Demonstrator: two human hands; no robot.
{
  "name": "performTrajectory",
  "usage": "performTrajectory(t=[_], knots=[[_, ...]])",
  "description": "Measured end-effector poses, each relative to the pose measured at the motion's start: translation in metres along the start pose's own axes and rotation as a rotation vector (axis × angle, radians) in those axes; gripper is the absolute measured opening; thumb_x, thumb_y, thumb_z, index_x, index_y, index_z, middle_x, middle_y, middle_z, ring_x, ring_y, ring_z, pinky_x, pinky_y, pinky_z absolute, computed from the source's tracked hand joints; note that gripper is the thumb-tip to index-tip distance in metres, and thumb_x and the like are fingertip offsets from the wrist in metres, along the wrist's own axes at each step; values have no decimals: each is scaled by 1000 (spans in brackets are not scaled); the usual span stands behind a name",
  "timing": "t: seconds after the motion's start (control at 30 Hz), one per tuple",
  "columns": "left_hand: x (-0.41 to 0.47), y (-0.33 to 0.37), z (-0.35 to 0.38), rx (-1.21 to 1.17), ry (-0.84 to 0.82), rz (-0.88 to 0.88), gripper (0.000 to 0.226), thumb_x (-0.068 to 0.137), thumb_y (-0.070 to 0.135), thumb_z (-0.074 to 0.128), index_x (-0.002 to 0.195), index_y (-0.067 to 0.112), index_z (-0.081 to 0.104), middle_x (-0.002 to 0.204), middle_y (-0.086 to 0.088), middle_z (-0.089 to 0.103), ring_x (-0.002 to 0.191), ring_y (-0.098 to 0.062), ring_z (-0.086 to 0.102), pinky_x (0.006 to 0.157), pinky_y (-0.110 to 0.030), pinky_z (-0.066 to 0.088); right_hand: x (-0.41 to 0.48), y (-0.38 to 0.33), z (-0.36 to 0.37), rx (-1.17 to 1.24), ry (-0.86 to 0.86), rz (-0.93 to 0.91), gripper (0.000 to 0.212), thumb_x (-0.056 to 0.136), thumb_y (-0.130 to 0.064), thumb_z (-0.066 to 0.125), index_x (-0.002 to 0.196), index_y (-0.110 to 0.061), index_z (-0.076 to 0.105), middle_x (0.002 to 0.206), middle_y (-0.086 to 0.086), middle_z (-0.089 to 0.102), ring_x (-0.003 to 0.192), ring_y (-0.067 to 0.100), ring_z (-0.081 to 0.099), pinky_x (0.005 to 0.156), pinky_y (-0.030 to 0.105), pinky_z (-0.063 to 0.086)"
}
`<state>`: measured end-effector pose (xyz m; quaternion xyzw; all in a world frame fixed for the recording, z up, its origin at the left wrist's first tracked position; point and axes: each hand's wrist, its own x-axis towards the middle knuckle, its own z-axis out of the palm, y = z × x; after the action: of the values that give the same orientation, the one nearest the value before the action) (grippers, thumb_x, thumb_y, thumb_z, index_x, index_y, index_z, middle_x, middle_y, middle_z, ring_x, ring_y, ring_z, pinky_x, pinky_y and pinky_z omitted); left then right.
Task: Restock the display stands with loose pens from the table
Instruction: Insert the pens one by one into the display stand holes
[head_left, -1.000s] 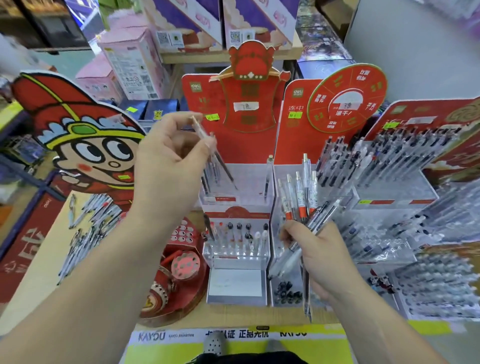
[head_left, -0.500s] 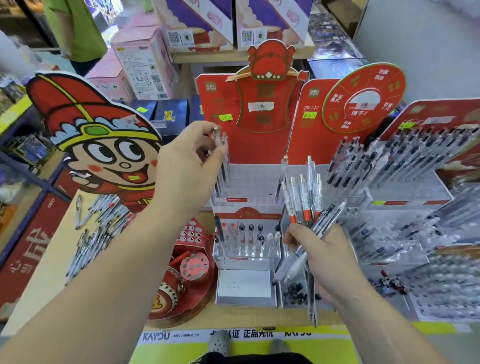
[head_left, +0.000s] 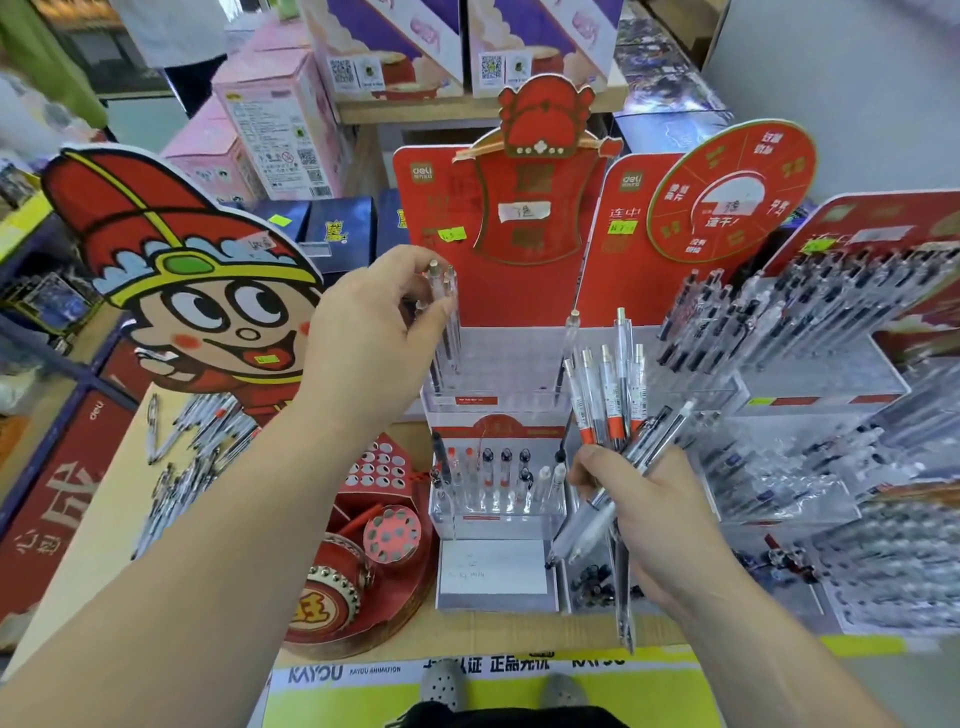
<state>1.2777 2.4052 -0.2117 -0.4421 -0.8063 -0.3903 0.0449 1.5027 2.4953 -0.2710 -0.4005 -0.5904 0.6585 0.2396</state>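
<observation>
Bright, even indoor light fills the frame, leaving only soft, faint shadows and a pale sheen on the clear display stands (head_left: 779, 483) at centre right. The wide lens bows straight lines toward the edges. The right side and upper left corner smear into blur, while the centre stays fairly sharp.

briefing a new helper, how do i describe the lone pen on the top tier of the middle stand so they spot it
Find the red card with the robe-shaped cutout; a clear stand sits below it. At the right end of its upper tier one clear pen stands. It stands alone, while that tier's other pens cluster at the left end by the left hand.
</observation>
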Motion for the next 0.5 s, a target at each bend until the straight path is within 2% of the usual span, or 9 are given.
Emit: performTrajectory(t=[0.13, 0.23, 0.33, 0.5], knots=[[4, -4, 5, 207, -5, 95, 25, 90, 25, 72, 114, 15, 71, 99, -1, 68, 94, -27, 55, 83, -39, 46, 1, 0, 4, 10, 1, 19, 38, 95, -6, 63, 59, -15, 72, 72, 8, 70, 74, 19, 67, 80, 37, 49], [6, -8, 11, 268, 12, 98, 31, 82, 22, 79, 110, 9, 74, 109, -10, 60, 100, -35, 57, 86, -44, 47, 2, 0, 5, 15, -3, 9, 34, 93, -8, 66, 60, -14, 72, 71, 6, 70, 73, 17, 66, 81, 39, 50], [5, -11, 14, 271, 14, 89, 33, 79, 21, 81, 110, 12, 74, 110, -11, 57, 101, -35, 56, 84, -43, 47, 2, 1, 4, 10, -6, 5, 36, 94, -6, 64, 60, -13, 73, 69, 4, 70, 73, 17, 66, 83, 39, 51], [1, -12, 14, 196, 57, 99, 35, 80, 23, 81, 112, 13, 71, 109, -6, 62, 100, -28, 58, 86, -43, 51, 3, 0, 4, 42, -14, -9, 31, 96, 0, 58, 67, -5, 69, 68, 4, 68, 69, 15, 63, 77, 32, 48]])
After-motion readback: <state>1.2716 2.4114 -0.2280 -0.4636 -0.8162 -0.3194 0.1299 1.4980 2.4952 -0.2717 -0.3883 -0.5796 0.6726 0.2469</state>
